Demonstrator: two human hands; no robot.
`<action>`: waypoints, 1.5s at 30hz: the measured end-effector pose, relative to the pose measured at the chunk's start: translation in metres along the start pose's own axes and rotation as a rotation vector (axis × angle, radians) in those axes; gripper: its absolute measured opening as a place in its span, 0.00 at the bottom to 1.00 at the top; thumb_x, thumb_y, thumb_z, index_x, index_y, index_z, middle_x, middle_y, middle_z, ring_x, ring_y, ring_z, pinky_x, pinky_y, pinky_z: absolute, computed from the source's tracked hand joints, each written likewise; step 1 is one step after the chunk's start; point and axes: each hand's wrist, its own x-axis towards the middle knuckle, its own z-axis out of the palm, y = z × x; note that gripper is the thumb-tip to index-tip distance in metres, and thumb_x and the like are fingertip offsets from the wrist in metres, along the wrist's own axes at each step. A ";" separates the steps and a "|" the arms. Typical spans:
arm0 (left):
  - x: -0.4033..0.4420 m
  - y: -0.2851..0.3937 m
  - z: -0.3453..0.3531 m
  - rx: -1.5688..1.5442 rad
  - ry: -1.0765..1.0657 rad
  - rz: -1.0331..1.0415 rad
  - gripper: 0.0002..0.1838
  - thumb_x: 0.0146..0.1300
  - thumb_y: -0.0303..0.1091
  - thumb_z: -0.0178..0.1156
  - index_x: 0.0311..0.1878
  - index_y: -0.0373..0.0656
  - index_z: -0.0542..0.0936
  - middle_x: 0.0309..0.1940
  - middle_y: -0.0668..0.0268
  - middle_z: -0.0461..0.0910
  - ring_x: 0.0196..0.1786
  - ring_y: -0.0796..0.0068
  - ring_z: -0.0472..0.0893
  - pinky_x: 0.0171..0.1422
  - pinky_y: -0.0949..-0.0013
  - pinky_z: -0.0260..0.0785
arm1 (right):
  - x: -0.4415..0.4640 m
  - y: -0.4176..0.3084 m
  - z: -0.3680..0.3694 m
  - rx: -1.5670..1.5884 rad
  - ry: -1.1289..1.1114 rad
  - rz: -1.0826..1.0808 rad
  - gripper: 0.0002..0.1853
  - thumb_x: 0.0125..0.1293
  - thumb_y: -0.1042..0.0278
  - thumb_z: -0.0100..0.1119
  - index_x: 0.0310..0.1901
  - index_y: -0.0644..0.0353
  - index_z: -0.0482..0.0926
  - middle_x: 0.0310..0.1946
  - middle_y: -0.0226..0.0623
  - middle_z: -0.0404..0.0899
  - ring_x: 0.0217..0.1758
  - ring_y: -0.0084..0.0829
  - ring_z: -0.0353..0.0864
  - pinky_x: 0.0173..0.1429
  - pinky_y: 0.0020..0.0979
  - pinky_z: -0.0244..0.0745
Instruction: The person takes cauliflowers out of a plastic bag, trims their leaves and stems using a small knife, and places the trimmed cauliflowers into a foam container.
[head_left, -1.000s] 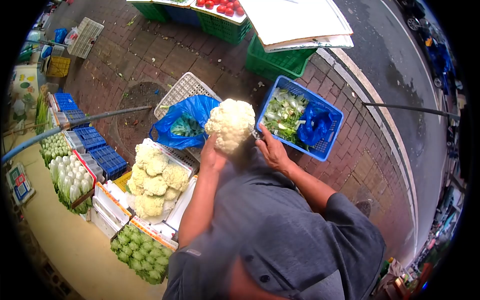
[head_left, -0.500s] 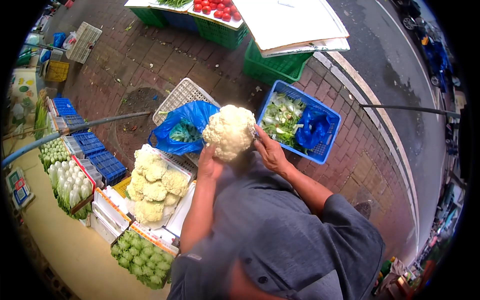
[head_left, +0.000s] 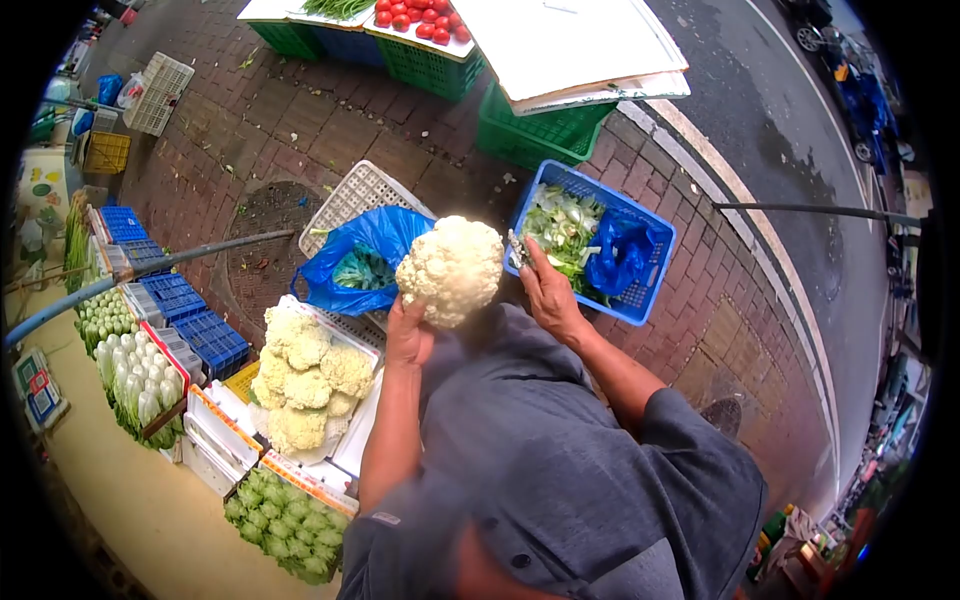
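My left hand (head_left: 411, 332) is closed on the lower left side of a large cream cauliflower (head_left: 450, 270), held up in front of my body. To its right, clear of the cauliflower, my right hand (head_left: 552, 297) pinches a small silvery-grey object (head_left: 518, 250) whose kind I cannot make out. Just beyond the left hand a blue plastic bag (head_left: 402, 232) with green leaves inside rests on a white crate (head_left: 362, 182). Beside my right hand stands a blue crate (head_left: 655, 285) containing cut leaves and another blue bag (head_left: 620, 255).
Several cauliflowers (head_left: 305, 380) are piled at my left, near green lettuces (head_left: 285, 525) and white-stemmed greens (head_left: 140, 375). A metal pole (head_left: 200, 258) crosses the left side. Ahead are a green crate (head_left: 540, 130), white boards (head_left: 580, 50) and tomatoes (head_left: 425, 20).
My right hand has come away from the cauliflower, leaving a gap and showing the small silvery-grey object in its fingers. The cauliflower stays in my left hand.
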 end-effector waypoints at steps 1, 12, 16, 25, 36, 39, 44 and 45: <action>-0.001 -0.001 -0.002 -0.008 -0.001 -0.003 0.33 0.64 0.32 0.72 0.71 0.42 0.72 0.63 0.64 0.80 0.64 0.65 0.79 0.70 0.56 0.71 | -0.003 -0.001 -0.004 0.016 -0.034 0.090 0.31 0.77 0.64 0.52 0.77 0.61 0.59 0.51 0.62 0.82 0.51 0.64 0.82 0.55 0.47 0.77; 0.004 -0.006 -0.015 -0.079 -0.062 -0.080 0.35 0.66 0.40 0.72 0.73 0.43 0.71 0.68 0.64 0.76 0.68 0.62 0.76 0.74 0.51 0.68 | 0.004 0.009 0.011 -0.006 -0.002 -0.259 0.30 0.80 0.64 0.50 0.79 0.59 0.59 0.41 0.40 0.81 0.38 0.28 0.79 0.49 0.32 0.78; 0.003 -0.004 -0.014 -0.087 -0.062 -0.102 0.40 0.63 0.45 0.74 0.75 0.44 0.68 0.69 0.63 0.75 0.70 0.59 0.74 0.76 0.49 0.66 | 0.000 0.017 0.012 -0.007 0.082 -0.119 0.29 0.79 0.61 0.50 0.77 0.58 0.63 0.62 0.58 0.78 0.61 0.53 0.82 0.64 0.40 0.75; 0.004 -0.005 -0.021 -0.204 -0.043 -0.143 0.51 0.55 0.55 0.77 0.78 0.47 0.65 0.74 0.60 0.70 0.74 0.54 0.70 0.78 0.44 0.64 | -0.004 0.002 -0.001 0.267 -0.173 0.101 0.34 0.79 0.60 0.52 0.80 0.60 0.55 0.44 0.45 0.80 0.43 0.35 0.80 0.52 0.35 0.76; -0.002 0.002 -0.028 -0.254 -0.059 -0.171 0.49 0.55 0.52 0.77 0.77 0.49 0.66 0.74 0.60 0.70 0.74 0.53 0.70 0.78 0.43 0.64 | 0.003 -0.030 -0.002 0.198 -0.273 -0.205 0.35 0.79 0.63 0.52 0.81 0.58 0.53 0.31 0.32 0.76 0.33 0.25 0.73 0.43 0.31 0.75; -0.005 0.003 -0.033 -0.275 -0.047 -0.174 0.48 0.54 0.52 0.78 0.77 0.49 0.67 0.73 0.60 0.70 0.74 0.53 0.70 0.78 0.43 0.63 | 0.003 -0.025 0.001 0.190 -0.280 -0.197 0.34 0.79 0.63 0.52 0.81 0.57 0.54 0.31 0.30 0.74 0.34 0.23 0.73 0.43 0.29 0.74; -0.006 0.006 -0.036 -0.295 -0.044 -0.162 0.47 0.54 0.50 0.78 0.76 0.48 0.68 0.73 0.61 0.71 0.74 0.54 0.70 0.78 0.44 0.63 | -0.002 -0.027 -0.002 0.307 -0.340 -0.115 0.32 0.79 0.62 0.51 0.81 0.56 0.56 0.31 0.28 0.71 0.34 0.21 0.71 0.41 0.26 0.72; -0.006 0.007 -0.037 -0.296 -0.050 -0.167 0.47 0.55 0.50 0.78 0.76 0.48 0.68 0.73 0.61 0.71 0.74 0.54 0.70 0.78 0.44 0.63 | -0.003 -0.030 -0.003 0.313 -0.346 -0.109 0.32 0.79 0.62 0.51 0.81 0.55 0.56 0.31 0.28 0.71 0.33 0.20 0.70 0.41 0.26 0.72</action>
